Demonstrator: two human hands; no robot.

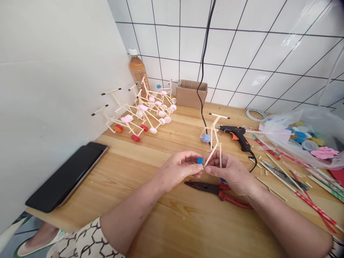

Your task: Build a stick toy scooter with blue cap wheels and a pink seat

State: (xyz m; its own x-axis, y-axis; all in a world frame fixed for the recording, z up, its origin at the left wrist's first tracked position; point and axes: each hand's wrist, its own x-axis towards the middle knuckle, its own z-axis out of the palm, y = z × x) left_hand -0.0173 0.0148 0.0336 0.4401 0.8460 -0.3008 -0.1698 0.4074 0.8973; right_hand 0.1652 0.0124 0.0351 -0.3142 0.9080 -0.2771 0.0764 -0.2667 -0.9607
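Observation:
My left hand [181, 168] is closed on a small blue bottle cap [200, 161], pinched between thumb and fingers. Right beside it, my right hand [228, 170] grips the lower sticks of a small wooden-stick tricycle model [213, 134]. That model has a T-shaped handlebar with black tips and a light blue cap [205, 138] on its frame. The cap in my left hand is close to a stick end; whether they touch, I cannot tell. Below my hands lie red-handled pliers [206, 187], partly hidden by my right hand.
Several similar models [142, 107] stand at back left, near a drink bottle [137, 70] and a cardboard box [191, 94]. A black glue gun [236, 135], tape roll [255, 114], scissors [285, 175] and a plastic bag of caps [301, 132] lie right. A phone [67, 175] lies left.

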